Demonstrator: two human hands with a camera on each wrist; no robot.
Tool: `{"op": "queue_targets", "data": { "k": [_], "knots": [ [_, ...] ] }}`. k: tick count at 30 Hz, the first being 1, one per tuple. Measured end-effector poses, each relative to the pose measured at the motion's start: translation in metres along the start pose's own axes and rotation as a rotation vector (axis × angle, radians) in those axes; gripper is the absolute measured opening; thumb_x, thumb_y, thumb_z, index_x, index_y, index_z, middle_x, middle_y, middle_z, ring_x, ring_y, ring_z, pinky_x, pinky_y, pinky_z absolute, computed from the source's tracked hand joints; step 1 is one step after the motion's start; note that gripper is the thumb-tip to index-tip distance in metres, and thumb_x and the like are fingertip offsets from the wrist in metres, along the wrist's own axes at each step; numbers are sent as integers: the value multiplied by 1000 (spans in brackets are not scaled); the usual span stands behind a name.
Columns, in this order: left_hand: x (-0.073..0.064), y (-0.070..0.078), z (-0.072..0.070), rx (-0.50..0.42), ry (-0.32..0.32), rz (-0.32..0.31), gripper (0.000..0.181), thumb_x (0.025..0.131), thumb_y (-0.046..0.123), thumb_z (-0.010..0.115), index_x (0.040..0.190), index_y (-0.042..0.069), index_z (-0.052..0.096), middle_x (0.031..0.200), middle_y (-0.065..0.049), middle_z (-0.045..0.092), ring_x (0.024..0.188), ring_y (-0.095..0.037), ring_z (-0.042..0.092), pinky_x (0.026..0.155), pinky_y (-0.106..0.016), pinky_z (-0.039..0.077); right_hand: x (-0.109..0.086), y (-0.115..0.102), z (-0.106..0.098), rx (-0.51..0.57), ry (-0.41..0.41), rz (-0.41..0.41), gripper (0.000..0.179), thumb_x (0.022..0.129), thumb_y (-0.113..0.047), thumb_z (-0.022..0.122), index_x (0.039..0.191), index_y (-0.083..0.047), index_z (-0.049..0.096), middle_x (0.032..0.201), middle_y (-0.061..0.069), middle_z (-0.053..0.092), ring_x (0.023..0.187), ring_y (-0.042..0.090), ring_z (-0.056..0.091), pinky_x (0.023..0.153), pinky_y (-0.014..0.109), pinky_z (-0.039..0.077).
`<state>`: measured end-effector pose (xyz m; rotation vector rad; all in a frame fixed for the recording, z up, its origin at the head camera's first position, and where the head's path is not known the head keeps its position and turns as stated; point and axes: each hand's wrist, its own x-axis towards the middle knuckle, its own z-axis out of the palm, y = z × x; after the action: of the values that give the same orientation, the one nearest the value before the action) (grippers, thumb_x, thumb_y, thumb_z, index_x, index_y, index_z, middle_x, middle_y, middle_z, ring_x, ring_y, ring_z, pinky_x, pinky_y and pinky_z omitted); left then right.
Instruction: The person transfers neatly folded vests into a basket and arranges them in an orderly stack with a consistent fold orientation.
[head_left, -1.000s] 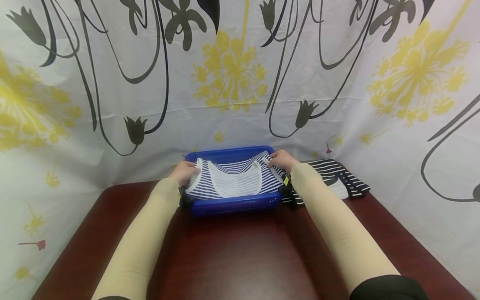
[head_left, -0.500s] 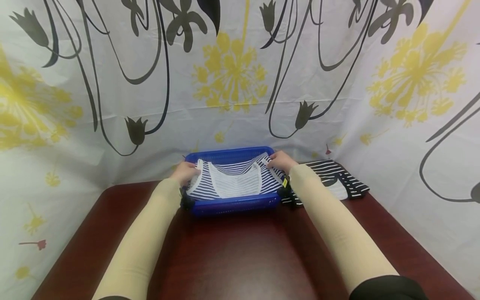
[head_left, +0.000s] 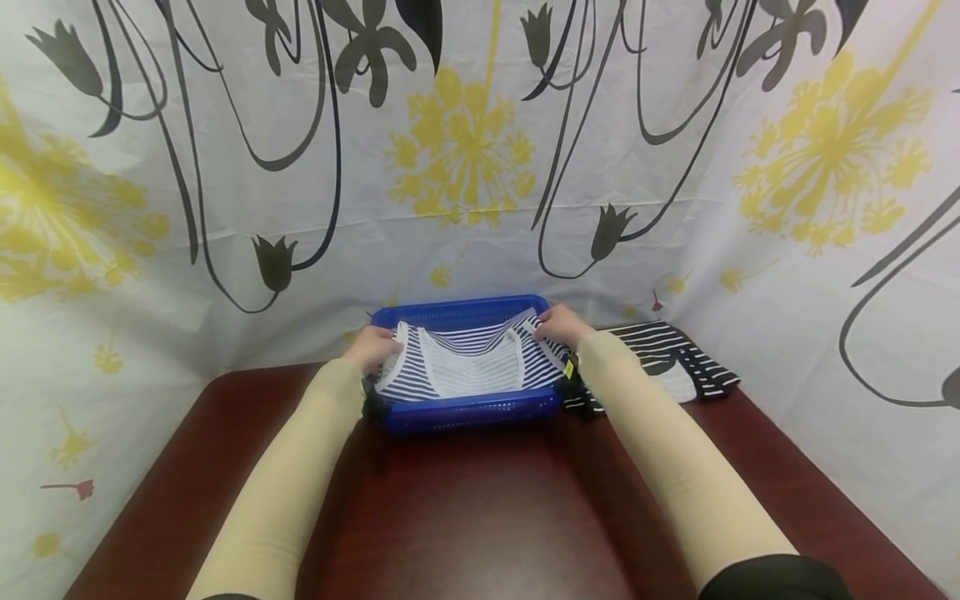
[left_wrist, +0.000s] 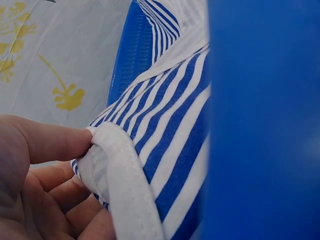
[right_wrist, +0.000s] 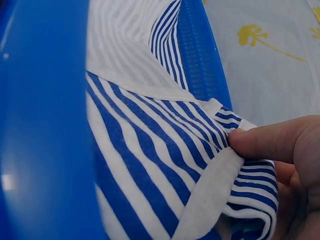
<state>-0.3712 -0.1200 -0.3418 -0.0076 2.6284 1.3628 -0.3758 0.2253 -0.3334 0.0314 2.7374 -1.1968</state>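
A blue-and-white striped tank top [head_left: 480,367] with white trim lies spread inside a blue plastic basket [head_left: 472,410]. At its left shoulder, my left hand [head_left: 371,347] pinches the fabric. The left wrist view shows the thumb [left_wrist: 60,142] on top of the white-bound edge and the other fingers curled beneath. My right hand [head_left: 562,325] pinches the opposite shoulder. Up close in the right wrist view, the right thumb [right_wrist: 265,142] presses the striped cloth [right_wrist: 145,160] against fingers partly hidden behind it. The basket's near wall covers the garment's lower part.
To the right of the basket, a black-and-white striped garment [head_left: 675,367] lies on the dark red table [head_left: 480,508], partly behind the right forearm. A white curtain [head_left: 465,250] with yellow and grey flowers hangs right behind the basket.
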Motion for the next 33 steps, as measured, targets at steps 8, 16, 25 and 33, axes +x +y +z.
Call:
{"op": "queue_targets", "data": {
  "k": [8,16,25,33],
  "knots": [
    [1,-2,1,20,17,19,53,94,13,58,139,-10,42,142,-26,43,127,-38,44,99,-51,43,-2,-2,1,-28,3,10,57,86,-10,64,138,8,46,126,25,57,89,23,62,76,32,54],
    [5,-4,3,24,1,19,52,93,11,59,138,-11,43,140,-26,45,125,-37,47,98,-50,44,-5,-2,2,-38,-1,10,50,87,-10,63,132,8,52,110,22,63,75,19,63,66,29,55],
    [3,-1,2,31,-7,16,52,91,8,60,136,-13,45,138,-28,47,121,-37,49,95,-49,47,-9,-4,2,-49,-1,-2,51,88,-10,63,134,9,50,122,24,59,91,24,62,79,33,53],
    [-7,2,2,17,3,29,48,96,17,56,133,-12,49,135,-26,50,118,-36,51,95,-48,47,-8,-4,1,-31,1,-3,44,87,-9,64,126,10,57,115,24,63,89,24,63,80,36,54]
  ]
}}
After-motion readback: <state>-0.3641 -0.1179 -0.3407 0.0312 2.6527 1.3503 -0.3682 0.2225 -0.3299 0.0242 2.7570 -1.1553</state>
